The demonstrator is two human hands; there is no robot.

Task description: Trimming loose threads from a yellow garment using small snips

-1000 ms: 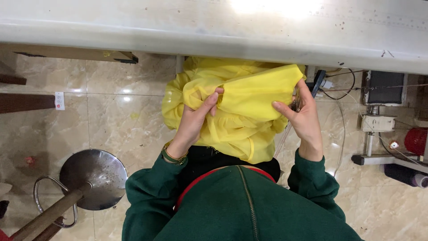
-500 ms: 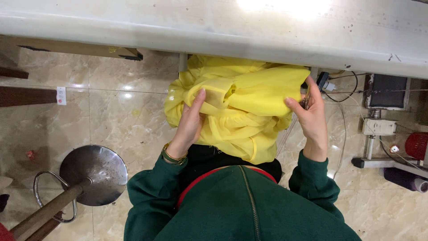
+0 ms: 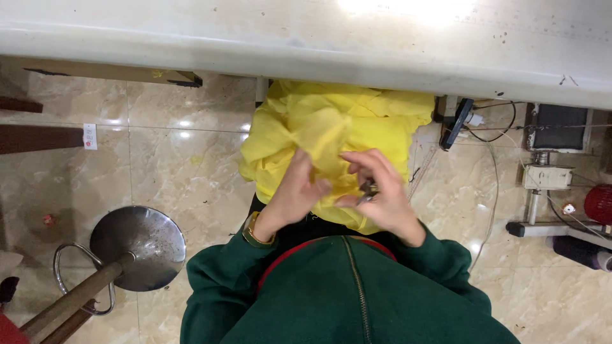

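One yellow cloth (image 3: 331, 137), crumpled, bunched in the person's lap just below the edge of the white table (image 3: 306, 44) and hanging partly under it. Two hands on the cloth: left hand (image 3: 294, 194) at the near left of the bundle, fingers together and pressed on a raised fold; right hand (image 3: 377, 194) just right of it, fingers curled in and pinched on a small dark metal tool (image 3: 368, 190) against the cloth, its kind too blurred to tell. One gold wristband (image 3: 255, 230) on the left wrist. One green zipped jacket (image 3: 344, 293) with red collar lining, nearer than the cloth. One round metal stool (image 3: 137, 248) left of the cloth on the tiled floor (image 3: 172, 159). Change since half a second ago: the hands, then spread at opposite edges of the cloth, have come together over its near middle; the cloth sits more gathered.
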